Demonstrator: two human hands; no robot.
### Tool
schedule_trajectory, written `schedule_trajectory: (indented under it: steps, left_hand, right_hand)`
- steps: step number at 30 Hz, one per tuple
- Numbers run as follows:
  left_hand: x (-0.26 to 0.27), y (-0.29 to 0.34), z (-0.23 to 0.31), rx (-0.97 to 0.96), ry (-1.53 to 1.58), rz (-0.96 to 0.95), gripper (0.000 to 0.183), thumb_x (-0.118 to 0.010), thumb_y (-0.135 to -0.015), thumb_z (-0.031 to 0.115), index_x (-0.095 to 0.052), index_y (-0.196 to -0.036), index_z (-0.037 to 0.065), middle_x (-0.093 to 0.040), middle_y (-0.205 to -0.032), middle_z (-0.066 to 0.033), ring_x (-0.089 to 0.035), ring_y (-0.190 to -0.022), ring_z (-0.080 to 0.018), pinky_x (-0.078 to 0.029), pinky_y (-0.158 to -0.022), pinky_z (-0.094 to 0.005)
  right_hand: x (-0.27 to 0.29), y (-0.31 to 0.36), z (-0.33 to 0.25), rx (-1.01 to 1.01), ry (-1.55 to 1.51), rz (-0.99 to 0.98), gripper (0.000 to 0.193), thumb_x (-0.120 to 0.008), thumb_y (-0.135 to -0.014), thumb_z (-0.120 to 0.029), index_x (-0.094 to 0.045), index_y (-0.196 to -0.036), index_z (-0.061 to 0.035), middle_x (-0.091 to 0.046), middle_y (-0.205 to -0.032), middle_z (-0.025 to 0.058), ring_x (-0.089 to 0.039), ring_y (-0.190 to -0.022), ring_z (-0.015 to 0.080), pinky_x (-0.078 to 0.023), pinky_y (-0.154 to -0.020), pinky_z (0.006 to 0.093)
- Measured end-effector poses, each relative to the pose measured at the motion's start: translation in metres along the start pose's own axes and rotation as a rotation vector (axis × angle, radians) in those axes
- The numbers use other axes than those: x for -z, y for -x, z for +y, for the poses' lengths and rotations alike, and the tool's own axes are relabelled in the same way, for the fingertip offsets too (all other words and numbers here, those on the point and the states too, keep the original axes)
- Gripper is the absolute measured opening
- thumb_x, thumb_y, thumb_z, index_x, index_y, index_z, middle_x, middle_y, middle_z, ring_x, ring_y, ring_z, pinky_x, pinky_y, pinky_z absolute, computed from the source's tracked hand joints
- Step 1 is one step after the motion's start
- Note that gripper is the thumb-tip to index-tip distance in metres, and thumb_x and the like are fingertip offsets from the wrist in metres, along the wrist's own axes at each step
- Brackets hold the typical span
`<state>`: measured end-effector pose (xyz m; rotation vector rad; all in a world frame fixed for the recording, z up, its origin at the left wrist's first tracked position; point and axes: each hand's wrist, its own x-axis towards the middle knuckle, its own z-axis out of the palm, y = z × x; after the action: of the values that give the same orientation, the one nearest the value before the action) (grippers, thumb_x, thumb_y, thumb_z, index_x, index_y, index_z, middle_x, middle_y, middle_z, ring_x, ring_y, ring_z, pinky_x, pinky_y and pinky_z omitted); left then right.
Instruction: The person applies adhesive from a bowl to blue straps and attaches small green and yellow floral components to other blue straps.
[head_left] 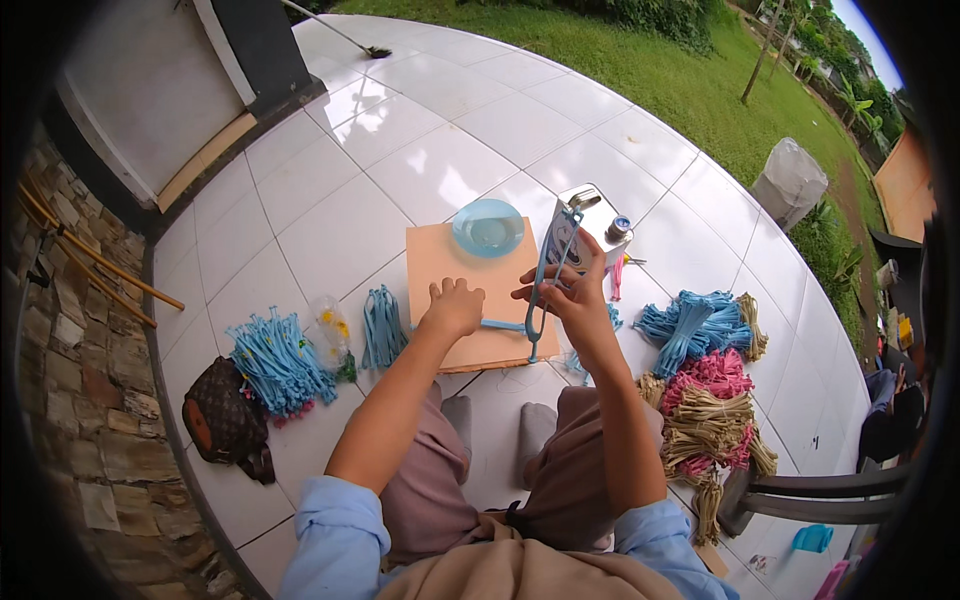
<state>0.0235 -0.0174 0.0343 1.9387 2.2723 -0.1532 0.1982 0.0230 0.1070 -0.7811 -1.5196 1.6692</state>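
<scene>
A tan board (429, 255) lies across the front of my lap. My left hand (455, 308) rests palm down on it, fingers apart and slightly bent. A flat light-blue strip (503, 324) lies on the board just right of that hand. My right hand (572, 292) is raised over the board's right edge. Its fingers close around a long light-blue looped strap (538, 310), which stands nearly upright, its lower end hanging by the near edge. On the far part of the board sits a translucent blue bowl (488, 228).
Beyond my right hand a pale tray (605, 245) holds a small jar (618, 228). Blue strap bundles (285, 355) lie left beside a brown bag (228, 412). Blue (690, 325), pink and beige bundles (712, 420) pile up right, near a dark chair (820, 497).
</scene>
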Motion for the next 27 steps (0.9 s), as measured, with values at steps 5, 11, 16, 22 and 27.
schedule_trajectory:
  steps: [5,11,16,22,27]
  left_hand:
    - [0.054,0.004,0.029,-0.244,1.106,0.053,0.029,-0.037,-0.094,0.018,-0.049,-0.119,0.007,-0.058,-0.094,-0.0119,-0.059,-0.086,-0.0209,-0.046,-0.08,-0.0349]
    - [0.069,0.013,0.028,-0.398,1.544,-0.204,0.046,-0.024,-0.098,0.04,-0.039,-0.127,0.007,-0.048,-0.078,-0.0022,-0.056,-0.077,-0.013,-0.045,-0.077,-0.0283]
    - [0.083,0.026,0.029,-0.52,1.104,0.12,0.05,-0.039,-0.093,0.048,-0.048,-0.116,0.004,-0.053,-0.083,-0.006,-0.057,-0.078,-0.0162,-0.044,-0.072,-0.0283]
    - [0.08,0.02,0.023,-0.518,0.949,0.277,0.051,-0.041,-0.091,0.049,-0.055,-0.095,0.001,-0.057,-0.086,-0.0143,-0.057,-0.076,-0.0282,-0.045,-0.068,-0.0346]
    - [0.077,0.021,0.034,-0.462,1.038,0.371,0.057,-0.028,-0.095,0.05,-0.055,-0.089,0.0,-0.056,-0.071,-0.012,-0.056,-0.066,-0.0232,-0.042,-0.061,-0.0329]
  right_hand:
    - [-0.001,0.0,-0.009,0.085,-0.232,0.055,0.069,-0.047,-0.084,0.0,-0.002,-0.137,-0.0052,-0.058,-0.101,0.0181,-0.062,-0.092,0.0243,-0.049,-0.081,0.0313]
    - [0.009,-0.001,-0.024,0.155,-0.405,0.013,0.061,-0.044,-0.086,-0.002,-0.011,-0.137,-0.0043,-0.056,-0.106,0.0184,-0.06,-0.098,0.0286,-0.048,-0.088,0.0372]
    - [0.011,-0.003,-0.03,0.26,-0.429,0.027,0.047,-0.042,-0.091,-0.008,-0.024,-0.134,-0.0031,-0.056,-0.111,0.0176,-0.058,-0.103,0.0309,-0.043,-0.094,0.0403]
    - [0.023,-0.001,-0.035,0.283,-0.466,0.112,0.042,-0.038,-0.096,-0.018,-0.029,-0.133,-0.0008,-0.056,-0.112,0.0174,-0.059,-0.102,0.03,-0.043,-0.094,0.0394]
    - [0.019,0.004,-0.036,0.31,-0.457,0.121,0.045,-0.041,-0.096,-0.021,-0.028,-0.135,-0.0012,-0.055,-0.115,0.0166,-0.056,-0.107,0.0279,-0.039,-0.098,0.0387]
